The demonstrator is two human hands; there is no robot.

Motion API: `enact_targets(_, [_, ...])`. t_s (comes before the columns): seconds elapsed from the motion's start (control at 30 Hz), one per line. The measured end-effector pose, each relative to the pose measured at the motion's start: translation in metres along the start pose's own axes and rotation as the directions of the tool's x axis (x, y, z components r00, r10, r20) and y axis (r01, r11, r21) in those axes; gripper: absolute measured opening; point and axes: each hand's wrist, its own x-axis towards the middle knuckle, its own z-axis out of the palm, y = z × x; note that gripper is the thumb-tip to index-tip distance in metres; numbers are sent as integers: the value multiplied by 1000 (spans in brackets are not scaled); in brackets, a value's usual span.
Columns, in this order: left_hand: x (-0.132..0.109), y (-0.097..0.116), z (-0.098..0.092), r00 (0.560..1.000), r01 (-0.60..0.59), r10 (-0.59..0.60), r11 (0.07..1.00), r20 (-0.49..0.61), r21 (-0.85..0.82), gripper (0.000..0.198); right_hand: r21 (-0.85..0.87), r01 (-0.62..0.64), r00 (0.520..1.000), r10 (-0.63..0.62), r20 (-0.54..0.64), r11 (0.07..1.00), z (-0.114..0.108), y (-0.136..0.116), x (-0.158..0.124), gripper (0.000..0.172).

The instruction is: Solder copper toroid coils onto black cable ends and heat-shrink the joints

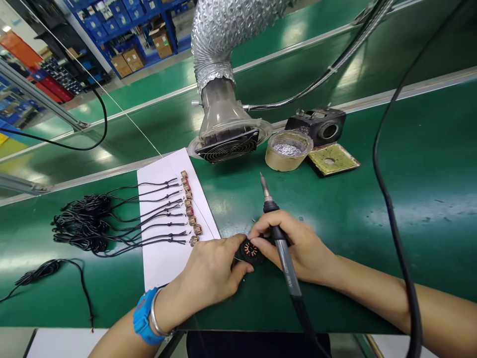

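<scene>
My left hand and my right hand meet at the table's front edge around a small black round part with copper windings. Fingers of both hands pinch it. My right hand also carries a soldering iron, held like a pen with its tip pointing up and away toward the fan. A blue watch and a metal bangle sit on my left wrist.
A white sheet holds a row of small copper coils with black leads running left to a bundle. Behind stand a fume extractor fan, a tin of solder dross, an iron stand and a sponge tray. A black cable hangs right.
</scene>
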Motion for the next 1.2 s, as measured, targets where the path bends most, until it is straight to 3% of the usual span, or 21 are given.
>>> enact_targets(0.17, [1,0,-11,997,0,-13,985,-73,-174,29,51,-39,999,38,14,998,-3,0,-3,23])
enact_targets(0.4, [3,3,-3,990,12,-46,972,-136,-236,21,14,32,999,-32,-9,999,-5,0,-5,26])
enact_targets(0.7, [12,7,-2,990,100,-121,966,-72,-237,18,-53,114,987,-120,-109,992,-4,-2,1,17])
enact_targets(0.9, [12,5,-1,987,124,-146,962,-72,-244,15,-13,94,994,-95,-59,995,-7,-4,-4,29])
enact_targets(1.2, [6,5,-3,992,88,-111,954,-66,-288,14,-17,112,993,-113,-27,994,-1,-3,-3,26])
